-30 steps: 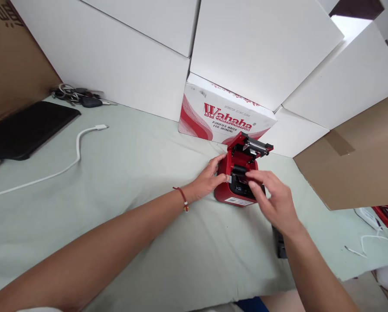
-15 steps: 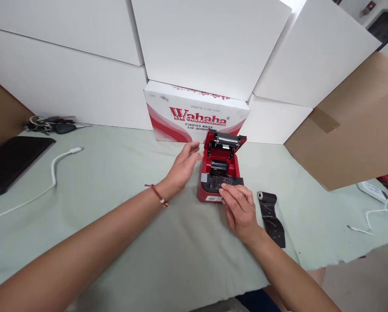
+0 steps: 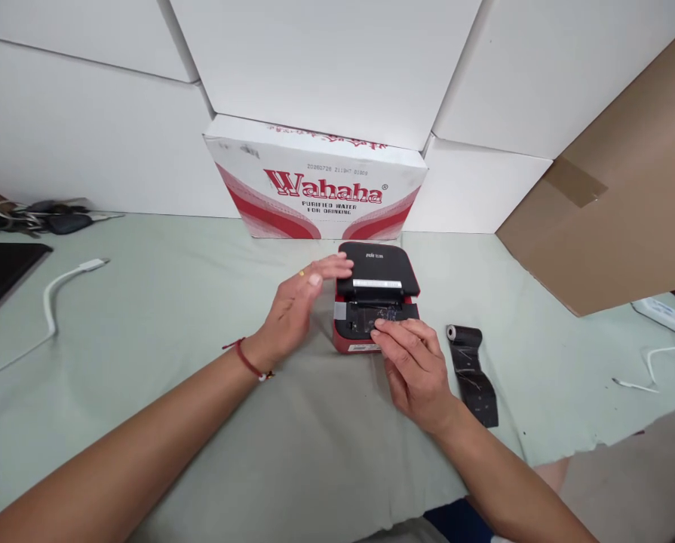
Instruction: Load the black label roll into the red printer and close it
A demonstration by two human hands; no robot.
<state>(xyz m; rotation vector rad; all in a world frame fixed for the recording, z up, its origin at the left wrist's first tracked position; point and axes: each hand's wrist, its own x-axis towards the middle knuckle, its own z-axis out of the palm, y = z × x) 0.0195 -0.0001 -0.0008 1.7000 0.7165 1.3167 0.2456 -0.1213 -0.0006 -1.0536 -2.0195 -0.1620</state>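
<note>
A small red and black label printer point(image 3: 378, 264) sits on the cloth with its lid lowered, a gap showing along the front. Dark shiny ribbon film point(image 3: 365, 318) comes out of that gap and lies over the printer's front. My right hand point(image 3: 419, 369) has its fingers closed on the film's free end and presses it near the front edge. My left hand point(image 3: 295, 305) rests its outstretched fingertips on the left of the lid; it holds nothing. Right of the printer lies a partly unrolled black ribbon roll point(image 3: 473, 373) with a pale core.
Behind the printer stands a white and red Wahaha carton point(image 3: 320, 185), against stacked white boxes point(image 3: 326, 60). A brown cardboard panel point(image 3: 614, 219) slants at the right. On the left are keys point(image 3: 48, 215), a black flat object point(image 3: 6, 275) and a white cable point(image 3: 48, 302).
The printer's raised lid has swung down over the roll inside, with my left hand now on it. My right hand drew the film forward over the front. The view shifted, uncovering the loose ribbon roll.
</note>
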